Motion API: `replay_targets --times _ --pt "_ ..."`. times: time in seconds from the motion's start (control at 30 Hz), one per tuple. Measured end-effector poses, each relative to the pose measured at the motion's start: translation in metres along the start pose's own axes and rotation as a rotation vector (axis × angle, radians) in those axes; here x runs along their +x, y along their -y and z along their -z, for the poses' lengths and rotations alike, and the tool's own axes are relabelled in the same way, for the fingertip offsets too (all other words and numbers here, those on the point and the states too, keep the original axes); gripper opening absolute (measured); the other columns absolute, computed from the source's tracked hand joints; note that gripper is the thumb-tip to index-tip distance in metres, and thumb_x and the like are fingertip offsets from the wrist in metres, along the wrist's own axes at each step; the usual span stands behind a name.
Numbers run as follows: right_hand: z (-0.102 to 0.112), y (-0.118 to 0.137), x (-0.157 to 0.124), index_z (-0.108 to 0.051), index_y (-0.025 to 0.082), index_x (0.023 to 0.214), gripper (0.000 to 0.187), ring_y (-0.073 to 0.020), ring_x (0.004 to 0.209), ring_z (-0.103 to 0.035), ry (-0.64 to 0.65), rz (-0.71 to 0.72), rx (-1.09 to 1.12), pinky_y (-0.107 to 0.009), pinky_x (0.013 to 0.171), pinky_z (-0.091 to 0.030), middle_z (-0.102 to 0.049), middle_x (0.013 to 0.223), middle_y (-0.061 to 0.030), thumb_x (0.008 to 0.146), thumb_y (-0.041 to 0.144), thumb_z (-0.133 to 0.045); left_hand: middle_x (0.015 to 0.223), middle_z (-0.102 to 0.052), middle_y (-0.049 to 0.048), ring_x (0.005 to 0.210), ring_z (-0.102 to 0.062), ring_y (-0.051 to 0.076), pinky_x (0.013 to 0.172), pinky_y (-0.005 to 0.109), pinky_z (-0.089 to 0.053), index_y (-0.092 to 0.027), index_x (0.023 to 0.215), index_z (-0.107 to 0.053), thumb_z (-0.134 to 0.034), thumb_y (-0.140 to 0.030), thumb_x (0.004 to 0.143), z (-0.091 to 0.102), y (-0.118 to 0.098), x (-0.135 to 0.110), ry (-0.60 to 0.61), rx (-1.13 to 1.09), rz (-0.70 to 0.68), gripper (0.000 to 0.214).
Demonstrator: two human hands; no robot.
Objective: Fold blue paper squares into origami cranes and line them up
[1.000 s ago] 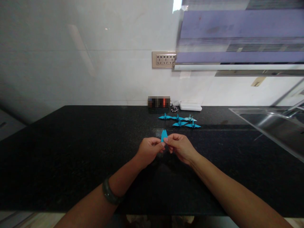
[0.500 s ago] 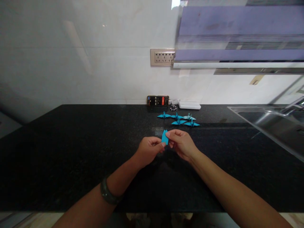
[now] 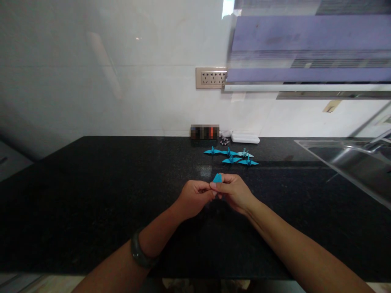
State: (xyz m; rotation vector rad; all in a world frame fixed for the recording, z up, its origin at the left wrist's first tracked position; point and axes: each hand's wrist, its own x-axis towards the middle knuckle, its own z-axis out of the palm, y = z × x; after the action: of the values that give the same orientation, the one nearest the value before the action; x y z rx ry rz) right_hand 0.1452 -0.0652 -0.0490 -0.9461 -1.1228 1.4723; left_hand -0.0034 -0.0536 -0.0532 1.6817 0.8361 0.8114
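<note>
A small folded piece of blue paper [image 3: 218,178] is pinched between both hands above the black countertop [image 3: 91,183]. My left hand [image 3: 195,197] grips its lower left with closed fingers. My right hand [image 3: 233,193] pinches it from the right, and only the paper's top tip shows above the fingers. Behind the hands, several finished blue paper cranes [image 3: 231,156] lie in a small cluster on the counter.
A phone [image 3: 204,132] leans against the white wall at the back, with a white flat object [image 3: 245,138] beside it. A wall socket [image 3: 211,77] sits above. A steel sink [image 3: 351,162] is at the right, under a range hood [image 3: 305,53].
The blue paper stood taller between the fingers earlier; now it is folded lower, with only a small tip showing. The hands have stayed in about the same place.
</note>
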Motion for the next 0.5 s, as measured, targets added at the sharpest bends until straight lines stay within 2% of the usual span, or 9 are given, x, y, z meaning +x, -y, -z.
replay_targets --times 0.17,0.3,0.5 --pt "0.0019 0.0006 0.0021 -0.056 0.014 0.052 0.025 -0.0053 0.040 -0.041 -0.095 -0.026 0.055 -0.021 0.040 -0.027 -0.053 0.046 0.0031 0.062 0.031 -0.072 0.054 -0.058 0.0016 0.050 -0.049 0.010 0.049 0.021 -0.035 -0.011 0.062 -0.063 -0.058 -0.028 0.070 -0.0005 -0.0037 0.0008 -0.008 0.003 0.063 0.020" --pt "0.0022 0.0013 0.0038 -0.051 0.015 0.048 0.028 -0.0053 0.037 -0.039 -0.148 -0.018 0.060 -0.022 0.039 -0.024 -0.049 0.042 0.0048 0.058 0.029 -0.074 0.055 -0.057 0.0014 0.051 -0.049 0.010 0.050 0.021 -0.035 -0.011 0.061 -0.062 -0.058 -0.027 0.070 -0.0015 -0.0051 0.0005 0.003 -0.019 0.076 0.019" --pt "0.0032 -0.0017 0.0055 -0.045 0.016 0.044 0.040 -0.0054 0.035 -0.033 -0.183 0.028 -0.011 -0.023 0.038 -0.022 -0.040 0.038 0.0051 0.070 0.040 -0.064 0.054 -0.057 0.0012 0.051 -0.049 0.010 0.050 0.022 -0.036 -0.011 0.062 -0.062 -0.058 -0.027 0.070 -0.0025 -0.0037 0.0006 0.010 -0.026 0.106 0.018"
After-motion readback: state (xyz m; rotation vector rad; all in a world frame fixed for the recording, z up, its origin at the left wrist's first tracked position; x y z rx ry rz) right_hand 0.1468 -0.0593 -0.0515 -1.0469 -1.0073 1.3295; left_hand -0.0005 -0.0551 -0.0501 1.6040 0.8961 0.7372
